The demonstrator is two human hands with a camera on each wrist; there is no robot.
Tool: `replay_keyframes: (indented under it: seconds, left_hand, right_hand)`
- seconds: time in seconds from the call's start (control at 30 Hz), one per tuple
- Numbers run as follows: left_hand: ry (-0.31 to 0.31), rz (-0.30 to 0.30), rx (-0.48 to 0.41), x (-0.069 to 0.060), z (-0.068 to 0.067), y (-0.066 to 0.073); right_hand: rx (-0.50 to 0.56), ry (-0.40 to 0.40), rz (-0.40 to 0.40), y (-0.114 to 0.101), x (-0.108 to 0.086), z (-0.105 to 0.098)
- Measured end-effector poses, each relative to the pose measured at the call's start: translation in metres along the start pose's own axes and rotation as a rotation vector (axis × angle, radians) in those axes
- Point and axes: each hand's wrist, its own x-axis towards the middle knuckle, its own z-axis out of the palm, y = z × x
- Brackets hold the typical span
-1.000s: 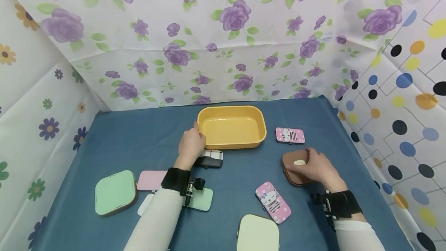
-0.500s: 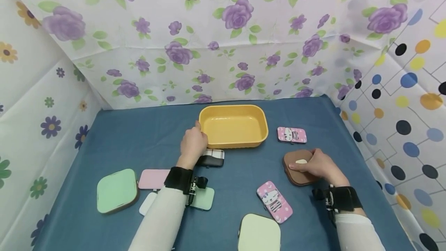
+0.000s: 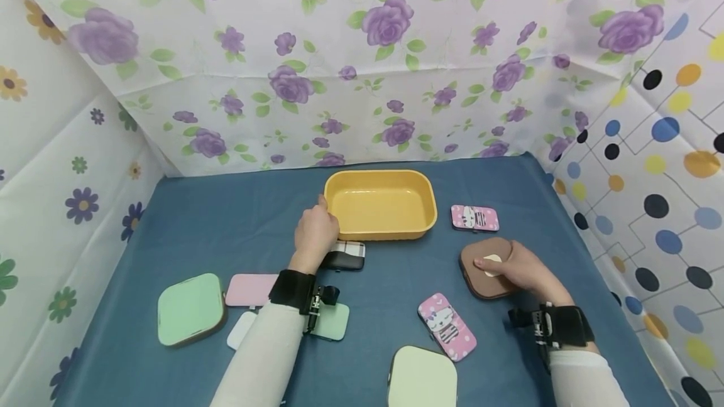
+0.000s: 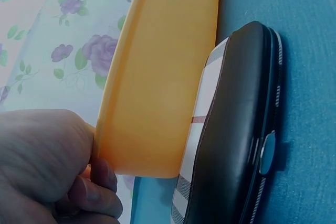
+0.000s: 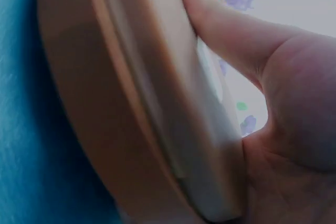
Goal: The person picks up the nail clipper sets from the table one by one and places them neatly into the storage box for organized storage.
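Note:
My left hand [image 3: 317,231] holds the left end of a yellow plastic tub [image 3: 380,234]; in the left wrist view its fingers are curled at the rim. Beside the tub's near side lies a black case with a plaid top [image 4: 231,124], a metal clasp on its edge. On the right, my right hand [image 3: 526,265] grips a brown rounded-square case [image 3: 481,253] with a cream patch on its lid. The thumb lies across the lid; the other fingers are hidden. A dark shadow shows under the brown case [image 5: 100,98] in the right wrist view.
A pink cartoon case [image 3: 475,218] lies behind the brown one, another pink cartoon case [image 3: 447,326] nearer. A pale yellow-green case [image 3: 423,377] is at the front. Left are a green case [image 3: 191,309], a pink case [image 3: 249,290], a white item [image 3: 241,330] and a mint case [image 3: 331,321].
The brown case has tilted slightly in my right hand, its lid turning more toward the head camera. My left hand stays at the tub. The head view has shifted a little.

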Motion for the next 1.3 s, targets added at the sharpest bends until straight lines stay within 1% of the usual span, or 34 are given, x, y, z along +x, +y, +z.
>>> replay_keyframes:
  seconds: [0.07,0.2,0.27,0.33,0.47,0.57,0.67,0.7,0.77,0.87,1.07,1.13,1.3]
  left_hand:
    - [0.005,-0.006,0.01,0.0,0.0,0.001]
    - [0.006,-0.013,0.012,-0.001,0.0,0.002]
    - [0.003,-0.016,0.006,-0.002,0.0,0.002]
    - [0.007,-0.023,-0.001,-0.002,-0.001,0.002]
    - [0.017,-0.035,-0.006,-0.003,-0.002,0.002]
    - [0.012,-0.042,-0.006,-0.003,-0.002,0.002]
    - [0.005,-0.041,-0.005,-0.003,-0.001,0.003]
    - [0.005,-0.04,-0.005,-0.002,-0.001,0.003]
    - [0.006,-0.037,-0.007,-0.002,0.0,0.004]
    - [0.009,-0.032,-0.004,-0.002,0.001,0.005]
    - [0.02,-0.008,0.001,-0.003,0.0,0.006]
    - [0.027,-0.003,0.002,-0.003,0.001,0.006]
    - [0.029,-0.021,0.011,-0.003,0.002,0.005]
  right_hand:
    - [0.056,-0.016,-0.018,0.0,0.0,-0.001]
    - [0.129,-0.039,-0.06,-0.003,-0.001,-0.001]
    - [0.17,-0.05,-0.083,-0.007,0.0,0.0]
    - [0.234,-0.07,-0.106,-0.013,0.0,0.0]
    - [0.409,-0.125,-0.142,-0.029,0.0,0.0]
    - [0.58,-0.17,-0.159,-0.044,0.002,0.001]
    - [0.732,-0.197,-0.166,-0.062,0.003,0.005]
    - [0.763,-0.201,-0.17,-0.068,0.004,0.006]
    - [0.797,-0.205,-0.171,-0.08,0.004,0.009]
    - [0.821,-0.207,-0.167,-0.099,0.006,0.013]
    - [0.872,-0.202,-0.188,-0.138,0.017,0.026]
    - [0.884,-0.191,-0.176,-0.147,0.02,0.03]
    - [0.901,-0.167,-0.127,-0.167,0.03,0.042]
